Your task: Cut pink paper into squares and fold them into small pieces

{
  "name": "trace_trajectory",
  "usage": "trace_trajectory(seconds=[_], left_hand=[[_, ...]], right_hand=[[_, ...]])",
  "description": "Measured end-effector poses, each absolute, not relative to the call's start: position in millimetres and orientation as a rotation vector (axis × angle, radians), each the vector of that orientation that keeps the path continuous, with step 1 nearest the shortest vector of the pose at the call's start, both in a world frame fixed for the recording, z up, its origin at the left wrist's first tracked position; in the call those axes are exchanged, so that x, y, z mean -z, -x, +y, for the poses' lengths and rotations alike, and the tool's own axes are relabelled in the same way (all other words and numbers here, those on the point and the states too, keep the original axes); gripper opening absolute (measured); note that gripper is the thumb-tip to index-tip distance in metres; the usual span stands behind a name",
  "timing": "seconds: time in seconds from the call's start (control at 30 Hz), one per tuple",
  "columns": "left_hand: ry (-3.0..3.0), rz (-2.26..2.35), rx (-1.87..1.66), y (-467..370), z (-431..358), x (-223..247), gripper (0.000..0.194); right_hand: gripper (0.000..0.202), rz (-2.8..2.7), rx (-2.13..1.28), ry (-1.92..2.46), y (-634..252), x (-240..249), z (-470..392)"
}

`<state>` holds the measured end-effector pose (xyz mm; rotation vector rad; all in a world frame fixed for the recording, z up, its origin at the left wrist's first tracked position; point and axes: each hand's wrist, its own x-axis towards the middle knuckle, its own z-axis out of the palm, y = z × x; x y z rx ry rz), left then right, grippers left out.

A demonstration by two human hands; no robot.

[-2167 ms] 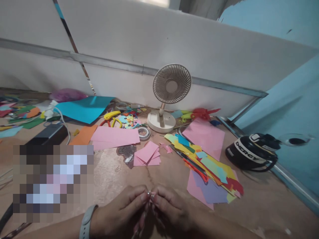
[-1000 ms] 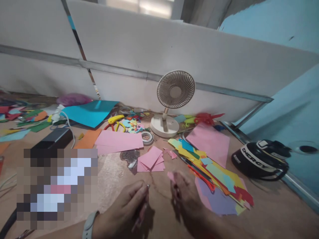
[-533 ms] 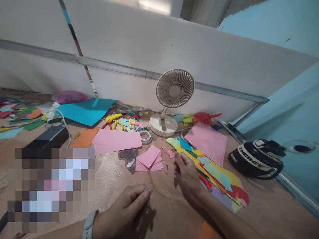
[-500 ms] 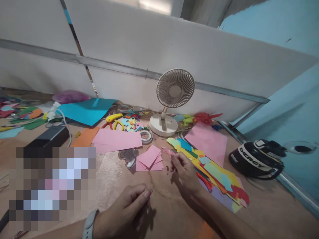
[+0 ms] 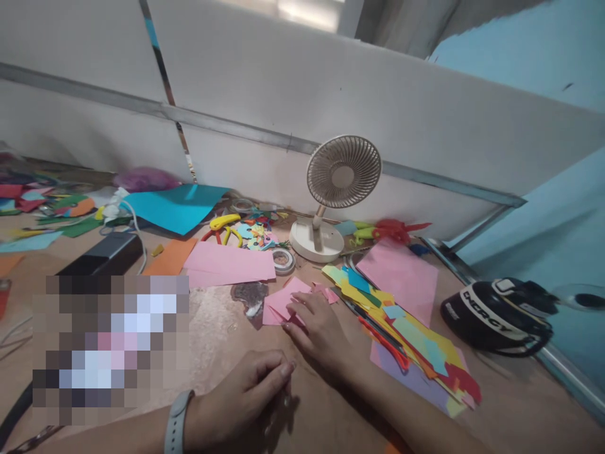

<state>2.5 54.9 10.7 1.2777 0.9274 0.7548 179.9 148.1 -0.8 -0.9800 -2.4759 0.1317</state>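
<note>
A small pile of pink paper pieces (image 5: 278,301) lies on the table in front of me. My right hand (image 5: 321,328) rests over the right side of this pile, fingers stretched out and apart, fingertips touching the paper. A few smaller pink scraps (image 5: 327,292) lie just beyond its knuckles. Nearer to me, my left hand (image 5: 258,391) is closed above the tabletop with its thumb pressed on curled fingers. Whatever may be inside it is hidden. A watch with a grey band (image 5: 176,419) is on the left wrist.
Right of my hands lie coloured paper strips (image 5: 401,321) with a red-handled cutter (image 5: 385,343). Behind the pile are a tape roll (image 5: 283,260), pink sheets (image 5: 227,265), yellow-handled pliers (image 5: 224,227) and a fan (image 5: 317,239). A black jug (image 5: 491,321) stands far right.
My right hand has moved left from the small scraps onto the pink paper pile, and its fingers have spread from a pinch. The left hand stays closed. The view has shifted slightly.
</note>
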Motion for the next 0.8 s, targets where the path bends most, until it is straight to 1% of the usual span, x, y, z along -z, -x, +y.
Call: trace_trajectory(seconds=[0.13,0.27,0.33,0.4,0.5,0.57,0.6,0.63,0.7,0.73,0.77,0.8], left_hand=[[-1.278,0.923,-0.719,-2,57,-11,0.067],[-1.272,0.913,-0.713,-2,57,-9,0.066],[-1.278,0.902,-0.718,-2,56,-10,0.064],[-1.294,0.909,-0.776,0,57,-13,0.060],[-1.412,0.989,-1.006,10,62,-20,0.045],[-1.666,1.078,-1.219,20,68,-25,0.023],[-1.817,1.094,-1.336,24,72,-27,0.019],[-1.953,1.073,-1.414,28,76,-28,0.034],[-2.150,1.079,-1.385,31,80,-28,0.063],[-2.219,1.071,-1.307,31,81,-26,0.072],[-2.265,1.064,-1.216,30,81,-25,0.076],[-2.295,1.048,-1.134,28,80,-23,0.075]], right_hand=[[0.025,-2.434,-0.099,0.965,-179,4,149],[0.016,-2.405,-0.034,0.894,-181,3,154],[0.017,-2.345,-0.024,0.834,-184,1,155],[0.021,-2.252,-0.086,0.783,-189,-4,153],[0.026,-2.096,-0.253,0.711,-197,-14,144],[0.022,-2.013,-0.309,0.685,-202,-20,135],[0.019,-1.979,-0.319,0.680,-203,-23,130],[0.016,-1.951,-0.328,0.682,-204,-26,125],[0.012,-1.907,-0.358,0.684,-205,-29,114],[0.011,-1.892,-0.373,0.682,-205,-30,110],[0.011,-1.886,-0.383,0.673,-204,-30,105],[0.012,-1.888,-0.383,0.662,-204,-31,102]])
